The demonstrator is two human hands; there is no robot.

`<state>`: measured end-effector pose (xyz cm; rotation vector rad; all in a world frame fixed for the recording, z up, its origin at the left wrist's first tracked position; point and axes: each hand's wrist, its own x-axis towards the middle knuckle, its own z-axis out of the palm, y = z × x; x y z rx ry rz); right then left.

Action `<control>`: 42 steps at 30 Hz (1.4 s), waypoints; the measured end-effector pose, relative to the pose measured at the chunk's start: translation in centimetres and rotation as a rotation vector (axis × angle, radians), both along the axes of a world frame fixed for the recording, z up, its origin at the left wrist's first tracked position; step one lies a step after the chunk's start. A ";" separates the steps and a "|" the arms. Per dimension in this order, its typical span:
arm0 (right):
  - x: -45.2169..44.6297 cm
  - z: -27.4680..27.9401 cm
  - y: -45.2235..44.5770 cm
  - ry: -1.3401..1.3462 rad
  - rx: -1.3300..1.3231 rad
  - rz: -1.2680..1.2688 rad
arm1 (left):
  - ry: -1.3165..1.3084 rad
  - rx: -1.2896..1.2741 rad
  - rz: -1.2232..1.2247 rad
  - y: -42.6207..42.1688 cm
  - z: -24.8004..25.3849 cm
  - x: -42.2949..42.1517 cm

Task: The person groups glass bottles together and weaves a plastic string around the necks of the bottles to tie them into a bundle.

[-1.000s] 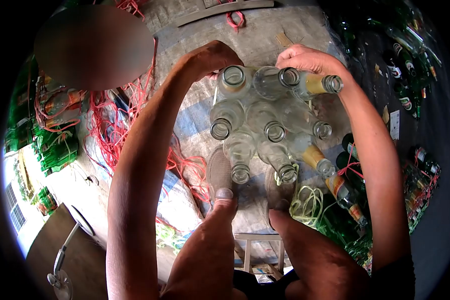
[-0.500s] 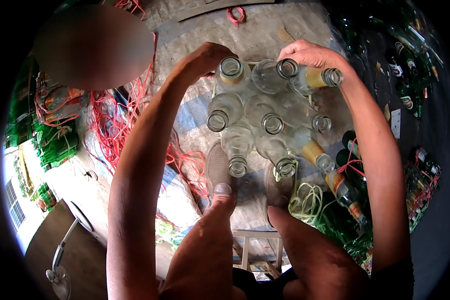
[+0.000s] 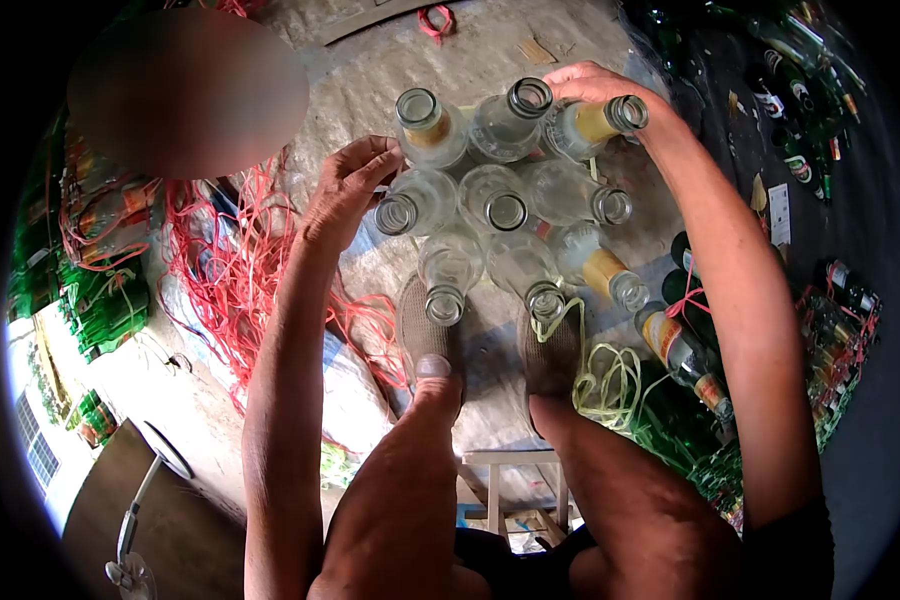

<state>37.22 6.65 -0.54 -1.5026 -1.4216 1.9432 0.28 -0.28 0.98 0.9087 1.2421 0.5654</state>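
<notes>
Several clear glass bottles (image 3: 450, 262) stand close together on the floor in front of my feet, their open mouths toward me. A few have yellow neck labels. Pale yellow strap (image 3: 610, 385) trails from the near side of the group, and short bits of it show between the bottles. At the left side of the group is my left hand (image 3: 355, 188), thumb and fingers pinched together; what they hold is too small to name. My right hand (image 3: 600, 85) is curled behind the far right bottles, with its fingertips hidden by them.
Tangled red strap (image 3: 235, 250) lies on the left, near bundled green bottles (image 3: 105, 300). More bottles (image 3: 800, 130) are heaped on the right. A labelled bottle (image 3: 675, 350) lies by my right leg. A fan (image 3: 130, 520) stands lower left.
My left hand has come from the far left corner of the bottle group nearer to me, along its left side. The right hand stays behind the far bottles. The whole view has shifted slightly.
</notes>
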 end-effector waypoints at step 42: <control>0.3 -1.5 -13.2 0.284 0.082 -0.653 | -0.019 0.194 0.087 -4.6 -4.3 -1.4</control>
